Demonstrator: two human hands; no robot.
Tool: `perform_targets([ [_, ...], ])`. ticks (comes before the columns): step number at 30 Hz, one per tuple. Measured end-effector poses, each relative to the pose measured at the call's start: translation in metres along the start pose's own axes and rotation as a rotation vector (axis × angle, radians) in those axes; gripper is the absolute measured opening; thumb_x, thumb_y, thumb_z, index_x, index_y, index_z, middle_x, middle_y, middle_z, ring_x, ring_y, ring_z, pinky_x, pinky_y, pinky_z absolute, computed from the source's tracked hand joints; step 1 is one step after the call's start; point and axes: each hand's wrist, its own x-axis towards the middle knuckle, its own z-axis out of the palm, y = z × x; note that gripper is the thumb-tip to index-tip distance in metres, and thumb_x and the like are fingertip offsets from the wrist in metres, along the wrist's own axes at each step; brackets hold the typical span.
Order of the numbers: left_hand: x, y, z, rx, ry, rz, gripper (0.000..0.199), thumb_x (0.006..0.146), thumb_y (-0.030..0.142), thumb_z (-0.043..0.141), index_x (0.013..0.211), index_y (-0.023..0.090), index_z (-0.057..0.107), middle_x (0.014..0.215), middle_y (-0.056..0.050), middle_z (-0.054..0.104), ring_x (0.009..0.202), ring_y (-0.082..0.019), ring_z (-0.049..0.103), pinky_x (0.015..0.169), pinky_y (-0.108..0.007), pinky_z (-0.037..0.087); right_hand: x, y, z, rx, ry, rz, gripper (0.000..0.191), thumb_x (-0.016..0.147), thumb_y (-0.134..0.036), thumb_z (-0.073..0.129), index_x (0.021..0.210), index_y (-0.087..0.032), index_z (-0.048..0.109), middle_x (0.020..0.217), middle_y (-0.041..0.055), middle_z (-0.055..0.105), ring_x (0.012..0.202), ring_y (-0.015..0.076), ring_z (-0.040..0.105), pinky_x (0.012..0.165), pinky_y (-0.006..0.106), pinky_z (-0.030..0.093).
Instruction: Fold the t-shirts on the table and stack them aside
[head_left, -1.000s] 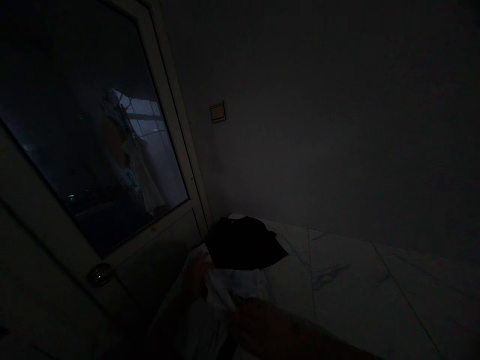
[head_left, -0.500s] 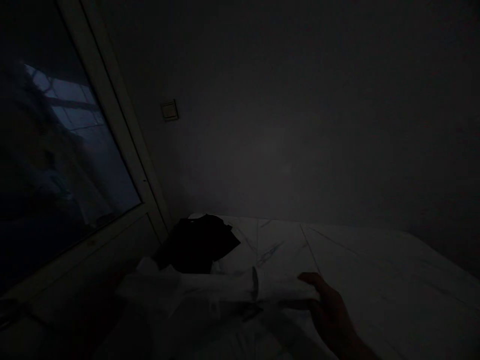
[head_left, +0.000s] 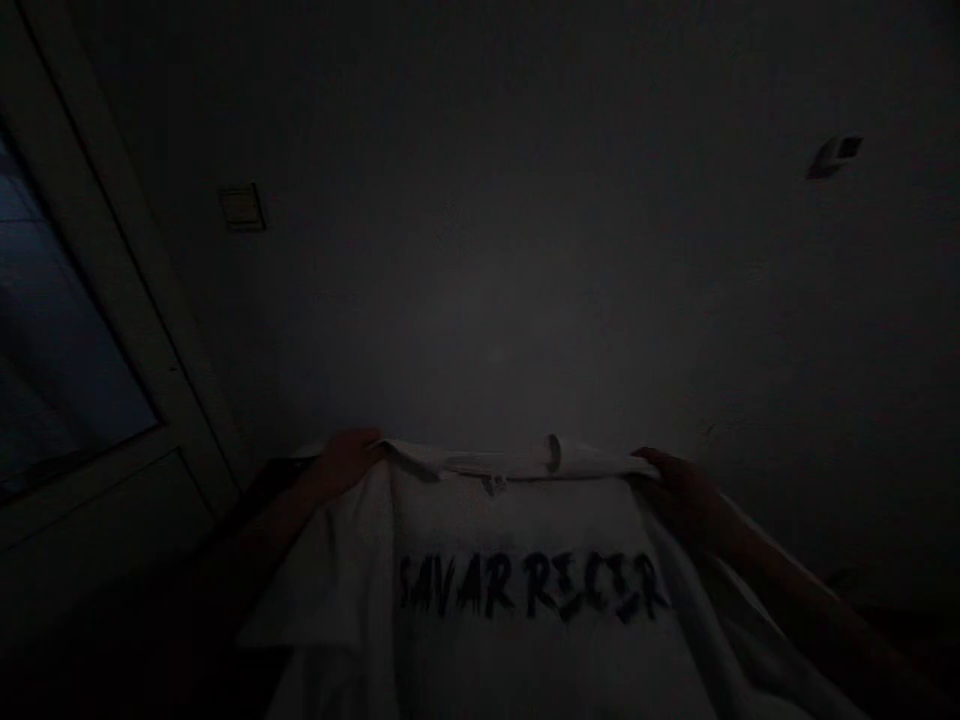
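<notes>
A white T-shirt [head_left: 525, 530] with dark lettering across it is spread out between my hands, its neck edge uppermost. My left hand [head_left: 352, 452] is closed on the cloth near the left shoulder. On the other side, my right hand [head_left: 675, 485] pinches the right shoulder, with the thumb and fingers at the top edge. A sleeve hangs loose below my left forearm. The picture is very dark, so the finer folds and most of the surface underneath are hidden.
A plain wall rises behind the shirt, with a light switch [head_left: 242, 208] at the left and a small wall fixture [head_left: 838, 153] at the upper right. A door frame [head_left: 127, 230] with a glass pane stands at the far left.
The shirt, earlier bunched with only my right hand showing, is now stretched wide with its lettering visible. My left hand has come into view. The camera view has shifted right.
</notes>
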Motion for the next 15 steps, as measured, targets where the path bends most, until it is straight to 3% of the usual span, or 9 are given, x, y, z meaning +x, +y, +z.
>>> perform_targets([
  [4,0.070,0.018,0.085,0.018,-0.133,-0.017,0.037,0.095,0.045,0.047,0.082,0.017,0.069,0.089,-0.005,0.072,0.093,-0.022,0.064,0.082,-0.027,0.045,0.059,0.065,0.080,-0.264,-0.240,0.138,0.028,0.087,-0.028,0.052,0.106,-0.017,0.070,0.115,0.0155,0.073,0.103,0.0265,0.067,0.087,0.033,0.048],
  [8,0.109,0.005,0.154,0.056,-0.167,-0.044,0.032,0.093,0.044,0.050,0.087,0.018,0.069,0.098,-0.009,0.072,0.103,-0.025,0.062,0.090,-0.030,0.043,0.079,0.113,0.133,-0.302,-0.381,0.173,0.022,0.077,-0.027,0.067,0.095,-0.017,0.073,0.106,0.0120,0.076,0.097,0.0258,0.068,0.081,0.030,0.047],
  [11,0.130,-0.007,0.180,0.071,-0.196,-0.054,0.033,0.095,0.042,0.047,0.093,0.018,0.069,0.103,-0.012,0.071,0.106,-0.025,0.062,0.092,-0.031,0.043,0.093,0.132,0.149,-0.297,-0.422,0.192,0.027,0.085,-0.041,0.064,0.094,-0.017,0.073,0.103,0.0114,0.076,0.092,0.0238,0.069,0.074,0.028,0.046],
  [15,0.153,-0.016,0.197,0.086,-0.237,-0.047,0.033,0.096,0.039,0.044,0.096,0.016,0.067,0.110,-0.013,0.071,0.108,-0.024,0.062,0.094,-0.030,0.041,0.116,0.150,0.157,-0.333,-0.382,0.238,0.029,0.095,-0.038,0.050,0.098,-0.017,0.070,0.106,0.0125,0.074,0.095,0.0232,0.069,0.072,0.028,0.042],
])
